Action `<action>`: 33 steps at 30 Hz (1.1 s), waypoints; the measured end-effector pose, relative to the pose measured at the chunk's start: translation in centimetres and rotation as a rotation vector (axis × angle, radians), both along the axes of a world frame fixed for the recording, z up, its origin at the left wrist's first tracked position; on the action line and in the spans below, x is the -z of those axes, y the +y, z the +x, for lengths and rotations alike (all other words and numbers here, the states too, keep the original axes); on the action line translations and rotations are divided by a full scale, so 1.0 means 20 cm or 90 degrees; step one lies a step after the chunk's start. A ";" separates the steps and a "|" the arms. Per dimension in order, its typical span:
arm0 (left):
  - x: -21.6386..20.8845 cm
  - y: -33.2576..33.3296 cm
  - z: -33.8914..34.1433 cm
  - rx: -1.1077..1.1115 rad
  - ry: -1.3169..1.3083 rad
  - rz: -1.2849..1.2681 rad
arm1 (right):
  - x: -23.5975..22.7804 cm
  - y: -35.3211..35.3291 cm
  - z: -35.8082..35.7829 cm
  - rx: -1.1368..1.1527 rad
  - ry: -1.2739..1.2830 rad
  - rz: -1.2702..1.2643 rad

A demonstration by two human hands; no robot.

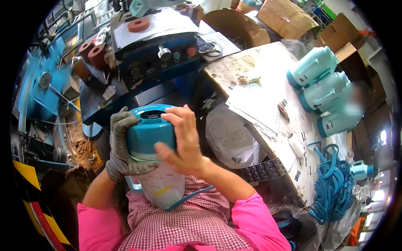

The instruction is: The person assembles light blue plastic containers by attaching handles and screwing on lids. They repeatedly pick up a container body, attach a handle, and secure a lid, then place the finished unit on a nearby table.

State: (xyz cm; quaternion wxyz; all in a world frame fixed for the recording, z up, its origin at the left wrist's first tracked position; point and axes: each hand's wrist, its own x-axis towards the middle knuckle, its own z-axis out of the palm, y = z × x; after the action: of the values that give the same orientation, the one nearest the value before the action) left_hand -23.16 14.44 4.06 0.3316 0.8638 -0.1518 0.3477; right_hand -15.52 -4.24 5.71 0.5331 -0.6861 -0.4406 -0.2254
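Observation:
In front of my lap I hold a vacuum jug (pixel 163 184), turned so that its teal base (pixel 150 138) points up and away from me. The base has a round dark opening in its middle. My left hand (pixel 125 144), in a grey knitted glove, is closed round the left side of the jug. My bare right hand (pixel 182 140) curls its fingers over the base's right rim, its thumb along the side. Below my right wrist a teal handle strip (pixel 190 198) sticks out from the jug.
A dark machine (pixel 161 56) with a knob and buttons stands ahead. On the worn table (pixel 234 62) at right are papers (pixel 255 108) and several pale green jugs (pixel 316 65). Teal handle strips (pixel 335 184) are heaped by its edge. A white bag (pixel 230 136) stands below.

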 end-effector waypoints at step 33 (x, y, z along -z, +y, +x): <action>-0.05 0.02 0.03 -0.034 0.087 0.126 | 0.22 0.13 0.13 -0.028 0.107 0.093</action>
State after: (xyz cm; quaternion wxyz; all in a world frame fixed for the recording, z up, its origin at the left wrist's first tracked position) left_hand -22.48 14.78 5.11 0.2448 0.9179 -0.1393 0.2796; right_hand -12.82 -1.66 1.29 0.6215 -0.6525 -0.3914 -0.1866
